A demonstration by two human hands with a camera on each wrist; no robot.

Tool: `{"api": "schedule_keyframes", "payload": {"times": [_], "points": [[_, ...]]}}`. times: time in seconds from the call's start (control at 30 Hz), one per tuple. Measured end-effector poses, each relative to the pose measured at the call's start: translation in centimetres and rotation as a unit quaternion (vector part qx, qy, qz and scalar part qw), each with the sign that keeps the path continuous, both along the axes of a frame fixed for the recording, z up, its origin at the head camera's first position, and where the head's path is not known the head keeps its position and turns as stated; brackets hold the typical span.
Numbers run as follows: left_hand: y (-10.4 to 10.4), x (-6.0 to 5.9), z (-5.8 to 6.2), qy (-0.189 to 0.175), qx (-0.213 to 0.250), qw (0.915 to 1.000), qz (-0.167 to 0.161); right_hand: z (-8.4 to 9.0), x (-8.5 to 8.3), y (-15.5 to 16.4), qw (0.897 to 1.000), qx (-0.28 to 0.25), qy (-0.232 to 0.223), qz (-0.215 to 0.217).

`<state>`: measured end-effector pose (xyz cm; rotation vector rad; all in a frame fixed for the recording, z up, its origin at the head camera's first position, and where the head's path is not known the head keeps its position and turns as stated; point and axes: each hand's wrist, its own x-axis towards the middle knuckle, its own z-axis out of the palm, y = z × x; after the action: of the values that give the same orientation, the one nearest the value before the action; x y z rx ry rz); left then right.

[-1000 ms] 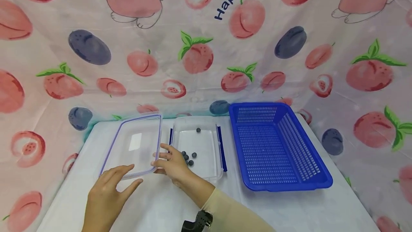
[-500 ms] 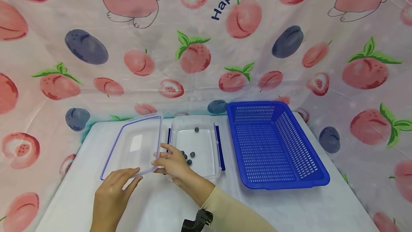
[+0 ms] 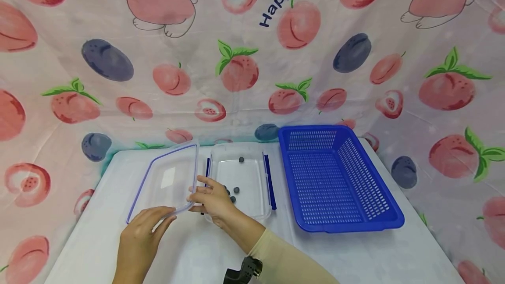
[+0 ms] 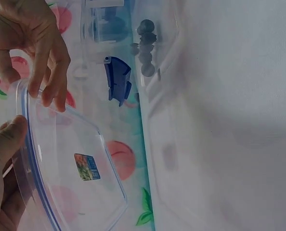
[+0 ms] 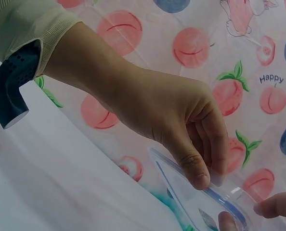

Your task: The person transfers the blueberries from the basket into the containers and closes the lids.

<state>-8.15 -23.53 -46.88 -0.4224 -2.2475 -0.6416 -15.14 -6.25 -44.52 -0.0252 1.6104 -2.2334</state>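
Observation:
A clear plastic lid [image 3: 173,170] with a blue seal along its rim is held tilted above the left part of the table. My left hand [image 3: 140,238] pinches its near edge between thumb and fingers. At the lid's right edge, my right hand [image 3: 215,198] holds the rim, with fingers on both sides of it. Just beyond the right hand stands a clear plastic container [image 3: 252,179] holding several blueberries [image 3: 236,190]. The right hand hides part of the container. In the left wrist view, a small printed label [image 4: 87,167] shows on the lid.
A large blue plastic basket [image 3: 323,187] stands right of the container. Dark blue clips [image 3: 271,182] flank the container's sides. A white cloth [image 3: 315,257] covers the table, and a fruit-patterned curtain [image 3: 236,122] hangs behind it.
My left hand has moved right and closed its thumb and fingers on the lid's near edge. The lid has tilted slightly more. The right hand has stayed at the lid's right edge.

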Motion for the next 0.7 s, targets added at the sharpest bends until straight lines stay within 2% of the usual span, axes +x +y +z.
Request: {"api": "schedule_keyframes", "payload": {"times": [0.07, 0.17, 0.3, 0.37, 0.47, 0.57, 0.67, 0.7], "points": [[0.1, -0.1, -0.1, 0.009, 0.002, 1.0000, -0.002, 0.1, 0.0, 0.1, 1.000, -0.008, 0.002, 0.005], [0.3, -0.2, -0.1, 0.042, 0.024, 0.9988, -0.005, 0.3, -0.2, 0.2, 0.999, -0.032, 0.016, 0.021], [0.8, -0.2, 0.1, 0.090, 0.082, 0.9926, 0.000, 0.6, -0.6, 0.2, 0.996, -0.071, 0.040, 0.040], [1.2, 0.0, 0.4, 0.105, 0.112, 0.9881, 0.004, 0.5, -0.8, 0.0, 0.995, -0.091, 0.032, 0.040], [2.2, 0.4, 1.3, 0.133, 0.162, 0.9779, -0.007, 0.1, -1.1, -0.7, 0.991, -0.131, -0.021, 0.028], [3.5, 1.0, 2.5, 0.161, 0.220, 0.9615, -0.033, -0.8, -1.5, -2.0, 0.982, -0.161, -0.097, 0.035], [4.8, 1.7, 3.7, 0.171, 0.271, 0.9458, -0.053, -1.7, -2.0, -3.3, 0.970, -0.172, -0.149, 0.082], [5.2, 1.9, 4.0, 0.172, 0.283, 0.9419, -0.057, -2.0, -2.1, -3.6, 0.968, -0.169, -0.151, 0.110]]}}
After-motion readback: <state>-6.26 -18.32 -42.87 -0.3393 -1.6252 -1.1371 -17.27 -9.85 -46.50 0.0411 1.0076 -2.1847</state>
